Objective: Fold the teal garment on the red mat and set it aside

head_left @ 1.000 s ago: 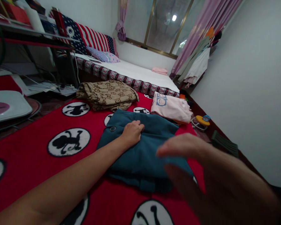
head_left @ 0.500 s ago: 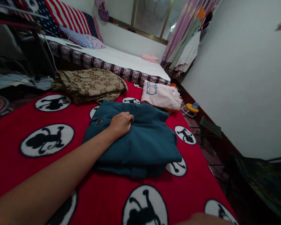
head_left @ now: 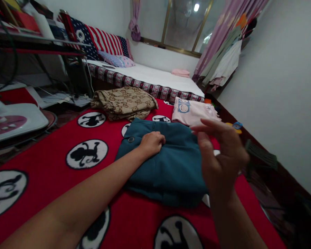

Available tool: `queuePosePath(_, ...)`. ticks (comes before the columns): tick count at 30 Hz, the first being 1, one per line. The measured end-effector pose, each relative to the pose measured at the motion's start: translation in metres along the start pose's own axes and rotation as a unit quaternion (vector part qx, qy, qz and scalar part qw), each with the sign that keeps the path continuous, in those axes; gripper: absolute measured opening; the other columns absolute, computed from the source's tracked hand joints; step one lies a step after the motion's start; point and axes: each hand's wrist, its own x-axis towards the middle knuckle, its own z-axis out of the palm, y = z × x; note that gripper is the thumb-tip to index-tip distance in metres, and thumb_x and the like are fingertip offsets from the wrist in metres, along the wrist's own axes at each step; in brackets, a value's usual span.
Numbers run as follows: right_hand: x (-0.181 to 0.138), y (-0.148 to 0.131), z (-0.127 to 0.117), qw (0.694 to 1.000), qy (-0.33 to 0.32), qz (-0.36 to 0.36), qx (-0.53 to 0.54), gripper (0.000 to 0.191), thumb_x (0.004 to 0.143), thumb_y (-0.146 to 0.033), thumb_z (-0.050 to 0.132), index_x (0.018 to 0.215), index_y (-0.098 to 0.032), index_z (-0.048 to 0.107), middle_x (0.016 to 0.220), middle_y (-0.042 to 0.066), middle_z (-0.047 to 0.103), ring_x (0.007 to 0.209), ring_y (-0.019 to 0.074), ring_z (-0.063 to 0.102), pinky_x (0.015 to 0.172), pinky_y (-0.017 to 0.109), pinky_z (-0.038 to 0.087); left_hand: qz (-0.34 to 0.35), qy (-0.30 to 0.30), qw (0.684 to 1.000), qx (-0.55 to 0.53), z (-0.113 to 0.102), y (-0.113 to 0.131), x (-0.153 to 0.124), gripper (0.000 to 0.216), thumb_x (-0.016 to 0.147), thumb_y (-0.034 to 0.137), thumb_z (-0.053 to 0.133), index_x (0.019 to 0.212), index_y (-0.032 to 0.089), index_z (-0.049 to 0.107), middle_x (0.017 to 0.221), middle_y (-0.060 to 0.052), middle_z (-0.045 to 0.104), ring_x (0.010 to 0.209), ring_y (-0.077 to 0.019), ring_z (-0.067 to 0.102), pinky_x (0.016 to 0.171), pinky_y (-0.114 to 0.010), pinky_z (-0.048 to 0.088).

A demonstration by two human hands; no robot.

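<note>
Arranging of the folded teal garment is judged to be the step in hand. This garment is laid on the red blanket, on the near side of the brown patterned cloth and the folded pink garment. The left hand is rested on its upper part, to the right of the dark button, with the fingers curled in; whether fabric is pinched or only pressed cannot be told. The right hand is raised over the right side of the garment, its thumb and fingers parted, and nothing is seen to be held by it. For the next move, steady pressure from the left hand seems to be called for, while the right edge should be approached gently by the right hand, so that the folded layers are not pulled loose.
</note>
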Motion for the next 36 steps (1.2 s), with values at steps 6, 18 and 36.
queuePosePath(6,-0.019,0.090,0.066,0.926,-0.259,0.138,-0.237,0.056,0.096,-0.043,0.038,0.145,-0.018,0.038,0.153,0.015,0.036,0.142,0.0303,0.031,0.110,0.061,0.026,-0.024,0.014,0.999,-0.033,0.003,-0.002,-0.003,0.023,0.076,0.014,0.055,0.083,0.025,0.073,0.087,0.000,0.069,0.085,-0.0178,0.064,0.072,-0.026,0.048)
queuePosePath(18,-0.019,0.082,0.059,0.889,-0.309,0.172,-0.290,0.045,0.094,-0.043,0.045,0.131,-0.021,0.056,0.142,0.010,0.051,0.132,0.0260,0.044,0.110,0.051,0.028,-0.055,0.006,0.995,0.088,-0.001,-0.015,-0.002,0.069,0.088,0.059,0.049,0.146,0.025,0.039,0.156,-0.013,0.030,0.143,-0.0342,0.024,0.115,-0.059,0.013)
queuePosePath(36,-0.043,0.109,0.016,0.857,-0.226,0.280,-0.369,0.069,0.091,-0.062,0.039,0.143,-0.016,0.042,0.123,0.015,0.060,0.118,0.0311,0.053,0.095,0.041,0.041,-0.022,0.153,0.987,-0.031,-0.024,-0.047,-0.026,0.040,0.085,0.028,0.056,0.124,0.019,0.060,0.143,-0.012,0.045,0.134,-0.0250,0.041,0.113,-0.041,0.032)
